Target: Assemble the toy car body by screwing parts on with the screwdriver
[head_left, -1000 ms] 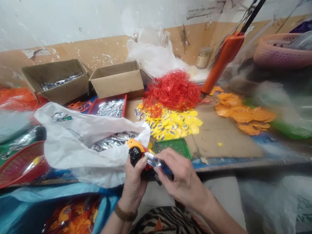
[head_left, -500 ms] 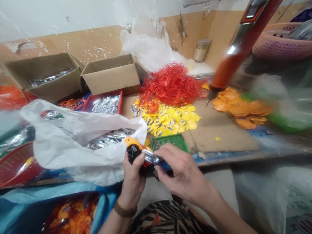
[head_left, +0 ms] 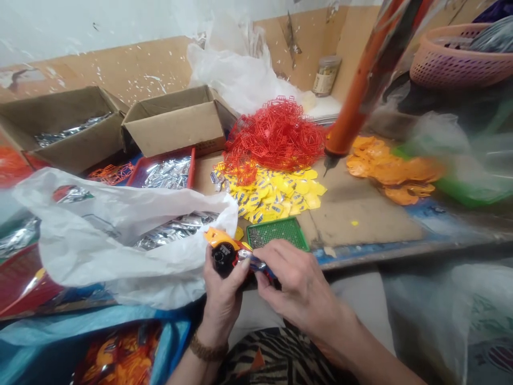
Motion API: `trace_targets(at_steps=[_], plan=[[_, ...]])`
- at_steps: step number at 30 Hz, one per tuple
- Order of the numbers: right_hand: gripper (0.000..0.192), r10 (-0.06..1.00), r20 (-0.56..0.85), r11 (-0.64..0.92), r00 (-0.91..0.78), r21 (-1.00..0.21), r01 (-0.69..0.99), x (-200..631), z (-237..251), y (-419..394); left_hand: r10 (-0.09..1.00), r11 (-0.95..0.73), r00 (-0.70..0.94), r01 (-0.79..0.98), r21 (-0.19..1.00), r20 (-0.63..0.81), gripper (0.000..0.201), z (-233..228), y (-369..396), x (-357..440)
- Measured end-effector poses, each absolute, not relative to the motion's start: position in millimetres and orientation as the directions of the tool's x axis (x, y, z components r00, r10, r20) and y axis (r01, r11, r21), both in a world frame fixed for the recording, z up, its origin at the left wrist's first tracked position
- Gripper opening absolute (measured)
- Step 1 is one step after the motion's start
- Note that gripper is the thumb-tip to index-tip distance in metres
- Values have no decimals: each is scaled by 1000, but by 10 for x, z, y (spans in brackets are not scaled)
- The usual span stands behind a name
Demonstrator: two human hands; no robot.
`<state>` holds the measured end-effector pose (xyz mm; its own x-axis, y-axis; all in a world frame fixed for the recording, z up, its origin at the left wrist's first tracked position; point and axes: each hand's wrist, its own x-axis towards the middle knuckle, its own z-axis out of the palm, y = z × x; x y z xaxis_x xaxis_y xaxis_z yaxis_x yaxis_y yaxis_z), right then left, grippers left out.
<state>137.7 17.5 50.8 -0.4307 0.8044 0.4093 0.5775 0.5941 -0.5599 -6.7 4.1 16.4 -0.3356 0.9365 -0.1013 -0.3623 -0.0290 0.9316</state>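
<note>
My left hand (head_left: pixel 222 289), with a brown bracelet at the wrist, is closed around an orange-and-black plastic assembly (head_left: pixel 223 255) with a round black face. Its thumb presses at the lower right of that face. A shiny silvery part (head_left: pixel 256 263) extends from the assembly's right side. My right hand (head_left: pixel 294 278) is closed on the outer end of this silvery part, thumb below and fingers above; its fingertips partly hide the part. Just beyond the hands lies a green tray (head_left: pixel 298 235) with small metal pieces, probably screws.
An orange power screwdriver (head_left: pixel 347 125) hangs tip-down over the cardboard. Behind the tray are yellow pieces (head_left: pixel 280 195), red plastic frames (head_left: pixel 276 139) and orange pieces (head_left: pixel 390 166). Left stand a white bag (head_left: pixel 120 267) of silvery parts, cardboard boxes (head_left: pixel 172 128) and a blue-lined container (head_left: pixel 40 342).
The silvery part has come closer in against the assembly, and a dark piece below it is now hidden. Both hands keep their hold. The hanging screwdriver appears further left and lower.
</note>
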Motion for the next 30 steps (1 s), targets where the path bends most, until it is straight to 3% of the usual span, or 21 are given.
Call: trace_targets(at_steps=[11, 22, 30], plan=[[16, 779, 407, 626, -478, -455, 634, 1427, 572, 170, 909, 29, -401, -207, 978, -112, 78, 127, 42, -120], [17, 783, 408, 622, -470, -511, 594, 1434, 542, 189, 916, 3, -384, -280, 960, -115, 68, 61, 13, -74], [13, 788, 410, 615, -459, -480, 626, 1428, 520, 179, 930, -6, -353, -303, 953, -106, 55, 7, 8, -49]])
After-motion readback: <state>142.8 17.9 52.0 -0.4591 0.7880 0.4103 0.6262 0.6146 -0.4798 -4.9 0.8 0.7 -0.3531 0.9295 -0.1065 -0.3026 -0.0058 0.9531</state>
